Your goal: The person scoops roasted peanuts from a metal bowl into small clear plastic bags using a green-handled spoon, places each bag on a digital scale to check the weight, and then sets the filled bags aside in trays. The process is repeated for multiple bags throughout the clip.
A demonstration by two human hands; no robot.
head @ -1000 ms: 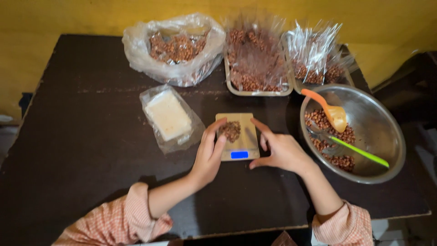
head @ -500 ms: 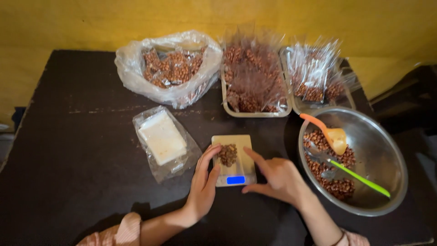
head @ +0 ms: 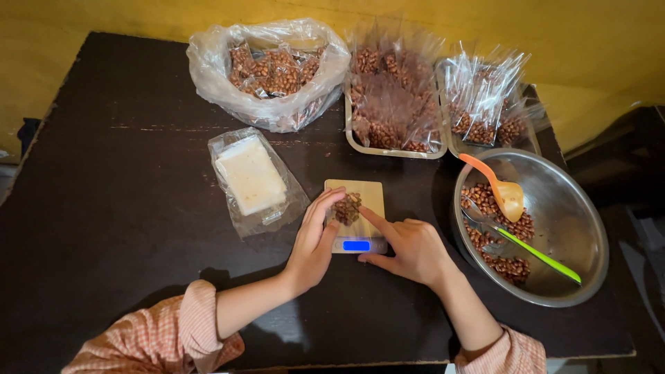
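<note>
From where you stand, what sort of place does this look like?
Probably a small home snack-packing spot: a small scale with peanuts, a steel bowl of loose peanuts, and trays of filled clear packets on a dark table.

Shiny metal bowl (head: 575,208), crinkled clear plastic

Small pile of brown peanuts (head: 347,208) sits loose on a flat tan kitchen scale (head: 356,215), pinched between left hand (head: 313,244) fingertips & right hand (head: 409,248) index finger. Scale lies flat, partly under both hands; its blue lit display is just below the grip, btwn the two hands.
</note>
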